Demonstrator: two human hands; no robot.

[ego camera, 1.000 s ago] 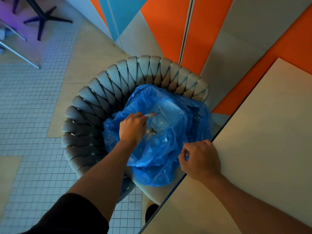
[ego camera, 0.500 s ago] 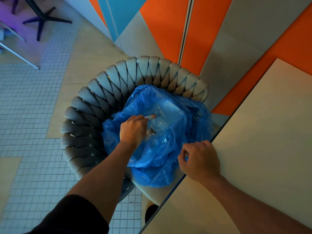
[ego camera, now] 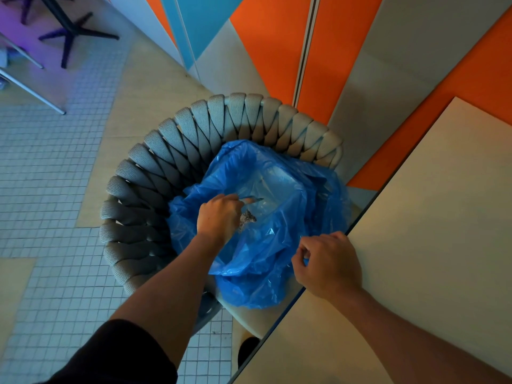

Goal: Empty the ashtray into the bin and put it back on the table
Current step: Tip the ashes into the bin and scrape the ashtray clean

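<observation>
A blue plastic bin bag (ego camera: 266,275) lies open on the seat of a woven grey chair (ego camera: 166,167). My left hand (ego camera: 219,217) reaches into the bag's mouth and grips a clear glass ashtray (ego camera: 273,187), tilted on its side and hard to make out against the plastic. A small heap of grey ash (ego camera: 246,217) lies in the bag just below my fingers. My right hand (ego camera: 327,261) pinches the bag's near edge beside the beige table (ego camera: 429,217).
The table's dark edge runs diagonally along the right, close to the chair. Orange, grey and blue wall panels (ego camera: 277,51) stand behind the chair. Tiled floor (ego camera: 41,189) spreads to the left, with black chair bases (ego camera: 74,31) at the far upper left.
</observation>
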